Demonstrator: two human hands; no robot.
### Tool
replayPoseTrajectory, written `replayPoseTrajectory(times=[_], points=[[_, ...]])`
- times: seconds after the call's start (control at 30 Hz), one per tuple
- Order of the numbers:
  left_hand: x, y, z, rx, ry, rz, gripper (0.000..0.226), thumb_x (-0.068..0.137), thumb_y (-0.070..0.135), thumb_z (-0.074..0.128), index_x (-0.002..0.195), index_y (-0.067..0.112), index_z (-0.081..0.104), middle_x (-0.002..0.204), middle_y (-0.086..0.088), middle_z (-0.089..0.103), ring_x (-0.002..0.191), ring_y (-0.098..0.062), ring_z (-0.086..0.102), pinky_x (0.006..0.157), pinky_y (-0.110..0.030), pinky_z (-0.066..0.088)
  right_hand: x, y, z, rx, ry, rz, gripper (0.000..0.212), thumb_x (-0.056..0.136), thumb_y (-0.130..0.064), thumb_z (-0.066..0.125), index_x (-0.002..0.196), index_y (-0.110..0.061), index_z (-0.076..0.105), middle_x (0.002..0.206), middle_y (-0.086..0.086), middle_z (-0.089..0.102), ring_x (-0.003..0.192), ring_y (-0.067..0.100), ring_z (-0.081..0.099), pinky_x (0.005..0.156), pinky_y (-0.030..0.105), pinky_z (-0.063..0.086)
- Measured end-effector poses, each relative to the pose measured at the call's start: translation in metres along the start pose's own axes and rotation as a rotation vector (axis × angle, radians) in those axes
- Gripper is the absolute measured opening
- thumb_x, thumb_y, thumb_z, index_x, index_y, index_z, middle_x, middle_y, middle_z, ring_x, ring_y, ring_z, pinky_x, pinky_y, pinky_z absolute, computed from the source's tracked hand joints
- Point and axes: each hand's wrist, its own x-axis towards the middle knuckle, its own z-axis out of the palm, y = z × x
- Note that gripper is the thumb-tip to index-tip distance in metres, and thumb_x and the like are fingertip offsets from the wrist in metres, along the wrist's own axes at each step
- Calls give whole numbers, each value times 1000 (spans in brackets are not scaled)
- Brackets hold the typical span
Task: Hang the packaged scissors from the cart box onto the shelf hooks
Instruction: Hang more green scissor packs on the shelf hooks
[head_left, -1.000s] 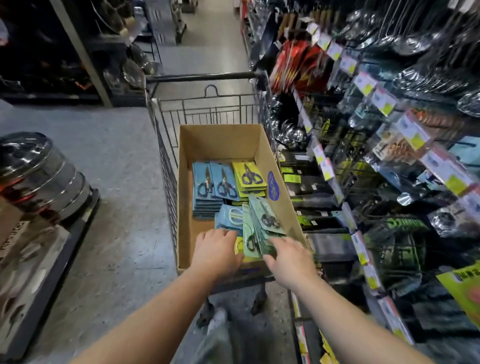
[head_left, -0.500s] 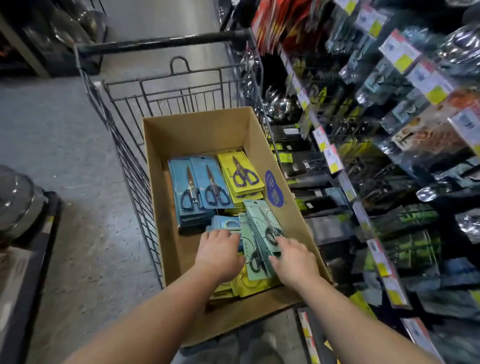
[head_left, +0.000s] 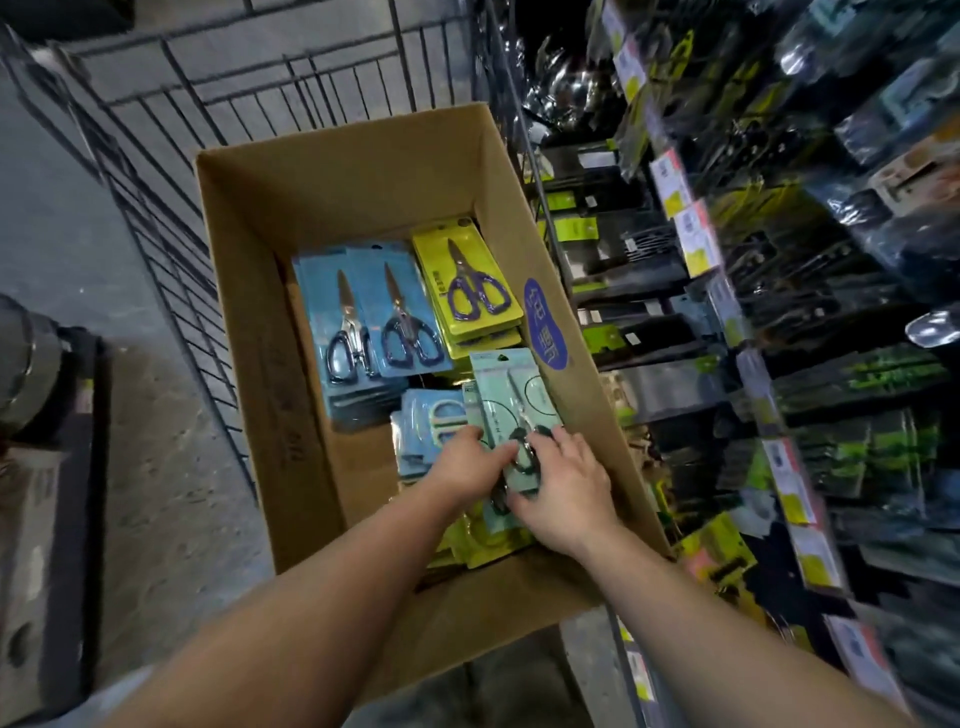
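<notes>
A shop aisle with a grey floor: our wire cart (head_left: 171, 171) stands against a shelf (head_left: 779, 312) of hanging goods, and an open box (head_left: 249, 312) sits inside the cart. The box serves as our landmark. At its far end lie blue packs (head_left: 363, 317) and, beside them toward the shelf, yellow packs (head_left: 467, 286). At its near end a pale green pack (head_left: 511, 410) of scissors stands tilted against the box wall on the shelf side. Our left hand (head_left: 467, 465) and right hand (head_left: 563, 488) meet on this pack; the left thumb and fingers appear to pinch its lower edge, and the right fingers curl over its lower part, so each grip looks to be holding the pack, though blur hides the fingertips. More blue and yellow packs lie beneath the hands. No pack from the box is yet on a hook. To do this step well, we judge it best to separate a single pack from its neighbours, lift it straight up clear of the box wall, keep the hang hole at the top free of fingers, and turn it face outward before reaching for the shelf.
</notes>
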Motion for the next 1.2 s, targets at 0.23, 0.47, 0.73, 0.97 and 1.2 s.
replayPoseTrajectory(times=[0.23, 0.47, 0.73, 0.97, 1.2], points=[[12, -3, 20, -391, 51, -189, 54, 79, 43, 76, 117, 8, 60, 102, -14, 71, 82, -30, 70, 62, -41, 61, -1, 4, -9, 301, 42, 20, 55, 84, -34, 63, 136, -28, 47, 140, -4, 47, 132, 19, 41, 114, 38, 31], [0, -7, 15, -477, 62, -211, 28, 85, 21, 75, 102, 2, 64, 87, -19, 70, 63, -25, 61, 61, -34, 48, -1, 1, -5, 362, -6, 165, 78, 87, -36, 59, 154, -30, 19, 161, -3, 20, 142, 30, 34, 114, 48, 32], [-11, -22, 7, -534, 49, -195, 20, 89, 15, 71, 107, 9, 63, 95, -13, 75, 84, -32, 74, 75, -48, 62, 4, 3, -9, 632, -8, 345, 62, 92, -21, 59, 149, -24, 34, 136, 0, 57, 119, 25, 57, 94, 32, 47], [-21, -35, -3, -545, 39, -171, 28, 86, 12, 71, 111, 6, 60, 100, -17, 73, 96, -37, 71, 87, -57, 56, 10, 7, 6, 770, -91, 406, 36, 81, -23, 60, 116, -20, 66, 110, -2, 71, 97, 21, 65, 91, 42, 56], [-39, -39, -7, -566, 18, -140, 19, 91, 12, 66, 108, 6, 61, 98, -16, 74, 88, -33, 73, 79, -47, 61, 5, 17, 6, 886, -87, 382, 8, 88, -21, 64, 85, -13, 64, 91, 6, 71, 82, 23, 66, 62, 28, 51]])
